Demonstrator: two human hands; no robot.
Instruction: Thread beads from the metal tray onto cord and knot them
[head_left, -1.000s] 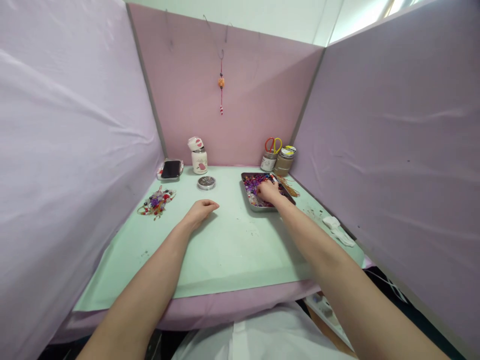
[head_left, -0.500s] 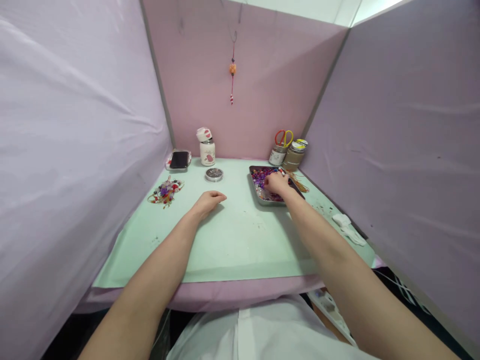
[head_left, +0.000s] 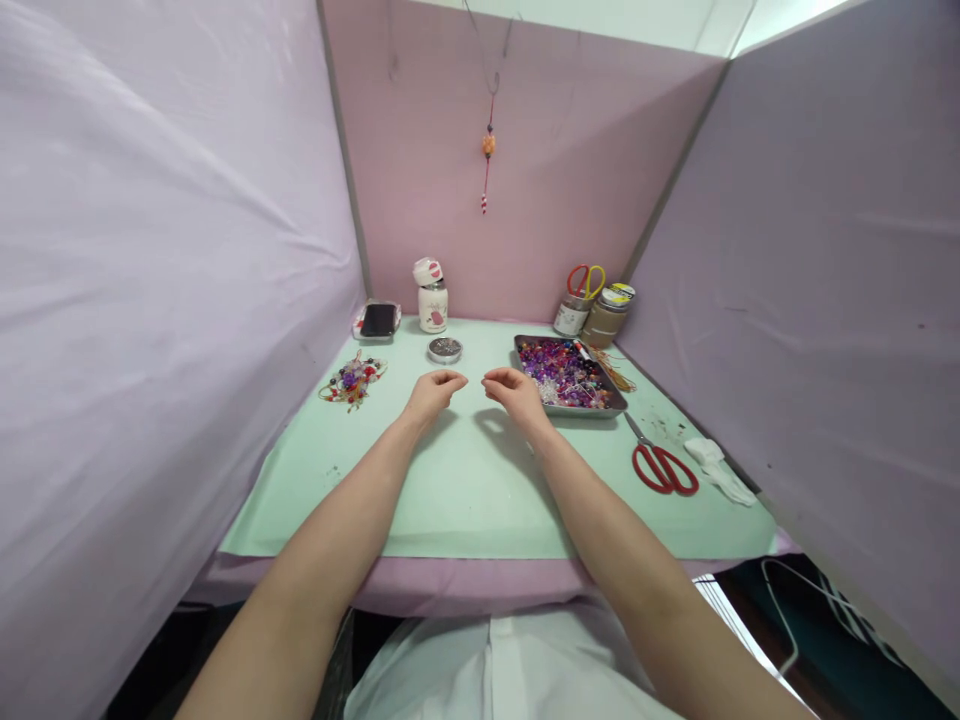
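Note:
Above the middle of the pale green mat (head_left: 465,510), my left hand (head_left: 436,393) is closed in a pinch, its fingertips pointing right. Facing it across a small gap, my right hand (head_left: 514,394) pinches too. Whatever either hand holds is too small to make out. Just right of my right hand lies a metal tray (head_left: 577,411) full of purple, red and clear beads (head_left: 559,372). A round tin (head_left: 445,350) with small contents stands beyond my left hand. Farther left is a pile of beaded strings (head_left: 354,381).
Red-handled scissors (head_left: 664,470) lie right of the tray, near a crumpled white cloth (head_left: 718,470). Two jars (head_left: 572,316) stand at the back right, one holding scissors. A white bottle (head_left: 433,302) and a phone (head_left: 379,320) are at the back left. A beaded pendant (head_left: 488,146) hangs ahead.
My right hand has come out of the bead tray and moved left, close to my left hand. The red-handled scissors, hidden by my right arm before, now show. The view has shifted slightly.

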